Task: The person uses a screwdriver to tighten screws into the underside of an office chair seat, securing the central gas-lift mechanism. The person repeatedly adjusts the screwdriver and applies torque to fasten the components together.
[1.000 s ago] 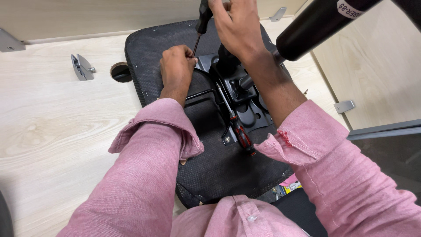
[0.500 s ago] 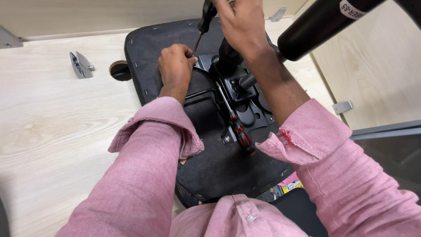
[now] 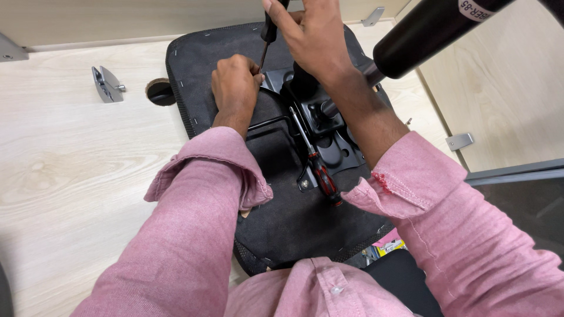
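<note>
The right hand (image 3: 314, 38) is closed around the dark handle of a screwdriver (image 3: 269, 29), its grip clamped on the handle near the top edge of the view. The thin shaft slants down and to the left from that grip, and its tip meets the black metal mechanism plate (image 3: 320, 126) just beside the left hand (image 3: 235, 85). The left hand is curled into a loose fist with its fingers pressed down at the plate's near-left corner; whether its grip encloses something small cannot be told, since the fingertips are hidden. The plate sits on the upturned underside of a black fabric chair seat (image 3: 194, 64), which lies on the pale wooden surface (image 3: 70, 170).

Below the right wrist, a second screwdriver (image 3: 314, 161) with a red and black handle lies loose on the plate, well apart from both grips. A black gas cylinder (image 3: 423, 29) rises from the mechanism to the right of the right hand. Left of the left hand, a round cable hole (image 3: 158, 91) and a metal bracket (image 3: 106, 82) lie on the surface.
</note>
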